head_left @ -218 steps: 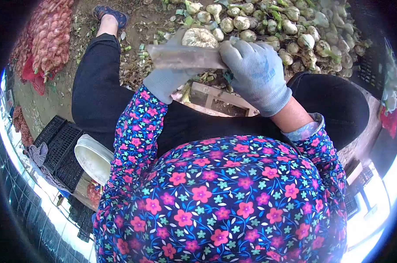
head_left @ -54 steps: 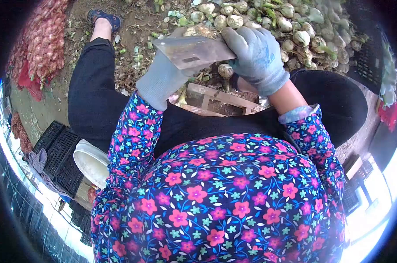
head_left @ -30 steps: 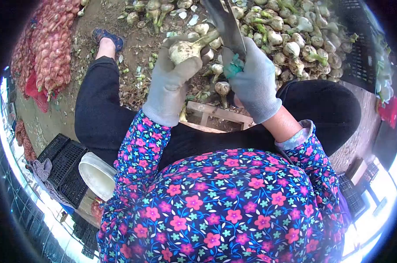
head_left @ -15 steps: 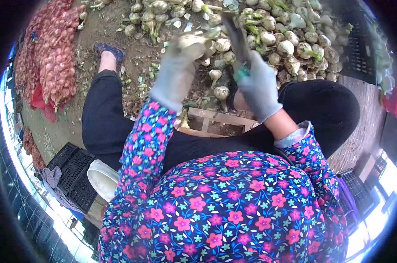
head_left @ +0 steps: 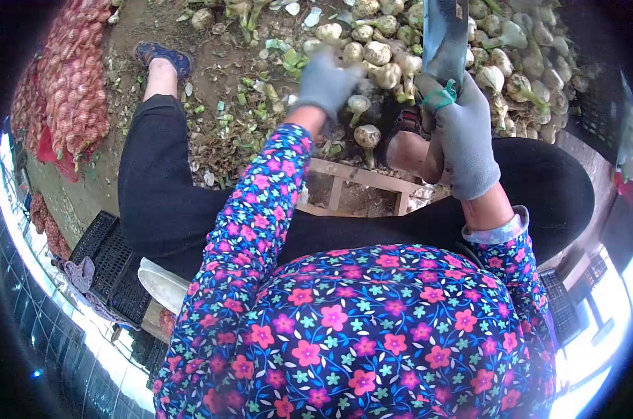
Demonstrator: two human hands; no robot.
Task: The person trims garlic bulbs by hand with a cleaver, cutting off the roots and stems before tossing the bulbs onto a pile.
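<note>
My left hand (head_left: 325,82), in a grey glove, is over the ground left of the pile of bulbs. Motion smears its fingers, and I make out no object in it. My right hand (head_left: 464,136), also gloved, is closed around the handle of a broad-bladed knife (head_left: 445,35), whose blade points up and away. Green material (head_left: 440,96) is tied near the handle. Pale bulbs with cut stems (head_left: 378,54) lie beyond and between my hands. A single bulb (head_left: 367,136) lies nearer, below my left hand's fingers.
Red net sacks of bulbs (head_left: 75,77) stand at the far left. Stem scraps (head_left: 250,115) litter the soil. A wooden frame (head_left: 362,174) lies between my legs. Black crates (head_left: 114,258) and a white container (head_left: 164,283) are at the lower left, a dark crate (head_left: 595,91) at the right.
The pale bulb at my left hand no longer shows there; that hand has shifted slightly right. My right hand has moved right and a little nearer with the knife, now upright in view.
</note>
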